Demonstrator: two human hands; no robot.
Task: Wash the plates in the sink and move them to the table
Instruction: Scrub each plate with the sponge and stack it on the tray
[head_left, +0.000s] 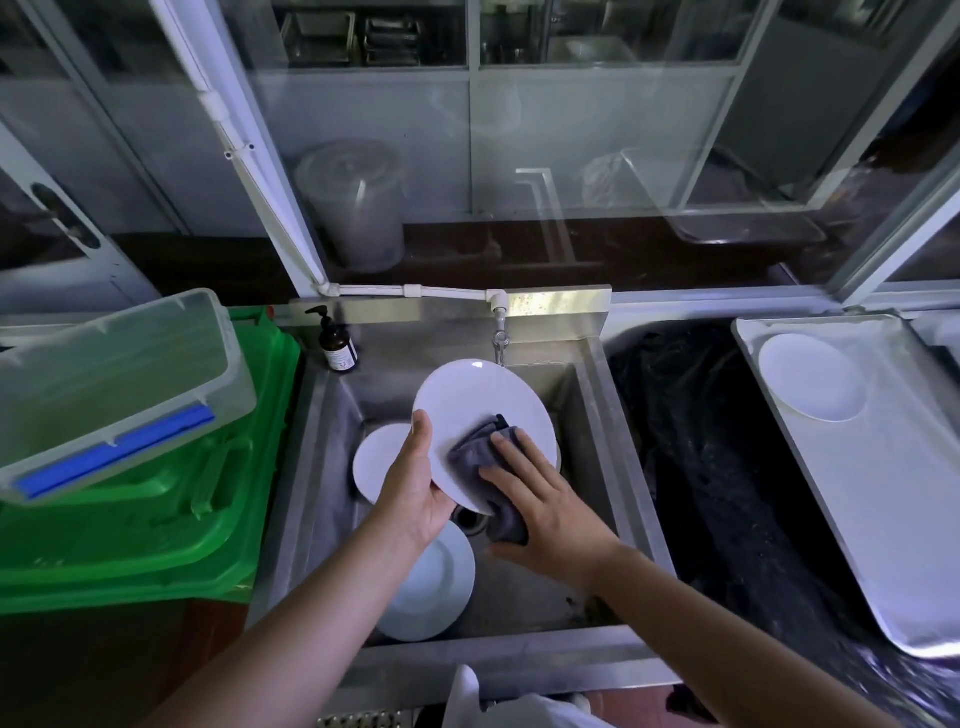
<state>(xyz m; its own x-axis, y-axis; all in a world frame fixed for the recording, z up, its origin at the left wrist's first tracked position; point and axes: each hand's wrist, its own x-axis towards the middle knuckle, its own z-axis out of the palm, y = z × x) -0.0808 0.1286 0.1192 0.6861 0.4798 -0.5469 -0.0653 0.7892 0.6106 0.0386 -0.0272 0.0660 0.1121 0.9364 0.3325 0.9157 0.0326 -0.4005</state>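
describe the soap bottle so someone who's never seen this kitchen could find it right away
Start at the steel sink in the middle, where the hands are wiping a plate. Look to its back left corner, left of the tap. The soap bottle stands there upright: small, dark brown, with a black pump and a pale label, the only bottle in sight.

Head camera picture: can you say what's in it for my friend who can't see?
Over a metal sink, the left hand holds a white plate while the right hand presses a grey cloth on it. Another clean plate sits on a tray.
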